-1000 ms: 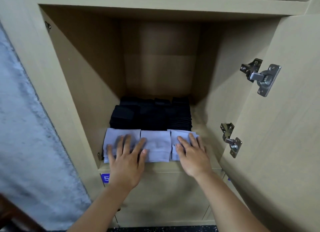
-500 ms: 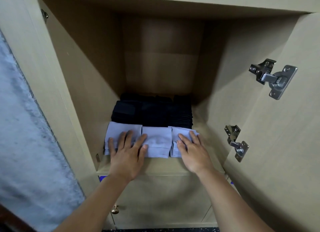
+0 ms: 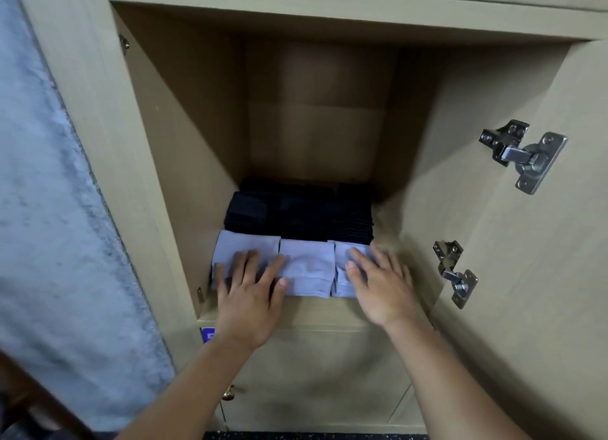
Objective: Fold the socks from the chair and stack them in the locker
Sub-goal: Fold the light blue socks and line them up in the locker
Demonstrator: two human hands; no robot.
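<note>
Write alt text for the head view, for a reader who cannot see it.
Two hands, left and right, rest flat with straight fingers on a front row of three folded light blue socks in an open wooden locker. Folded black socks sit behind them, and the open door shows two metal hinges.

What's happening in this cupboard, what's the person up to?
A person is arranging folded socks in an open locker. Three light blue folded socks lie in a row at the front, dark ones behind. The left hand and right hand rest flat on the blue row, fingers spread, gripping nothing.
</note>
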